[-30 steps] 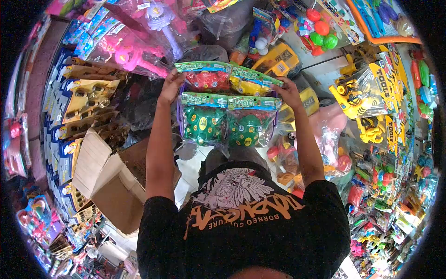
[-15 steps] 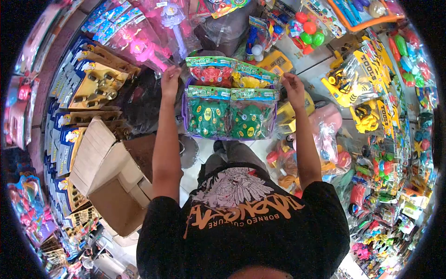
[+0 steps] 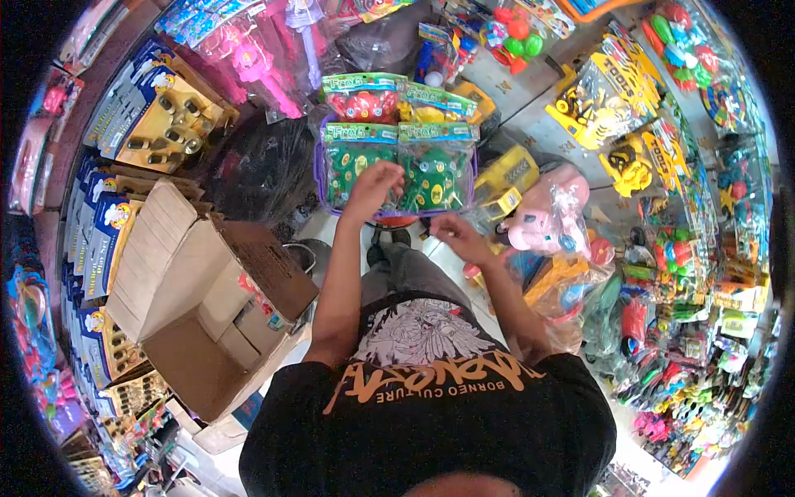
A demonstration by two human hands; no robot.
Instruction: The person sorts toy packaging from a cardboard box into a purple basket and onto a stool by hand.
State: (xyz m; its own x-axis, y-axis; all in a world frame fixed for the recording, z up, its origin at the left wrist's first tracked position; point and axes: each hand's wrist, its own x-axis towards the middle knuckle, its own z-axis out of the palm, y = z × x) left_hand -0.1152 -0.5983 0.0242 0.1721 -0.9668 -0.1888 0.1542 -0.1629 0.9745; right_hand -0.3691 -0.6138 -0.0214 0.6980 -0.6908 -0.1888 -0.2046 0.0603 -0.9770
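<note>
A purple basket (image 3: 474, 184) holds several clear packs of toys with green "Frog" header cards. Two green frog packs (image 3: 434, 187) stand in the front row. Behind them are a red pack (image 3: 365, 107) and a yellow pack (image 3: 431, 114). My left hand (image 3: 377, 189) is in front of the front-left green pack and overlaps it in this view, its fingers loosely bent and holding nothing. Just below the basket's front right corner is my right hand (image 3: 461, 238), with thumb and fingers apart and nothing in them.
An opened cardboard box (image 3: 199, 356) stands to the left, beside hanging kitchen play sets (image 3: 114, 217). Pink wand toys (image 3: 257, 70) lie at the back left. On the right are yellow tool packs (image 3: 609, 95), a pink bagged toy (image 3: 551, 211) and a yellow toy (image 3: 507, 182).
Both hands have left the sides of the basket and come back toward my body, closer together. The left one now overlaps the front packs. The view has shifted slightly.
</note>
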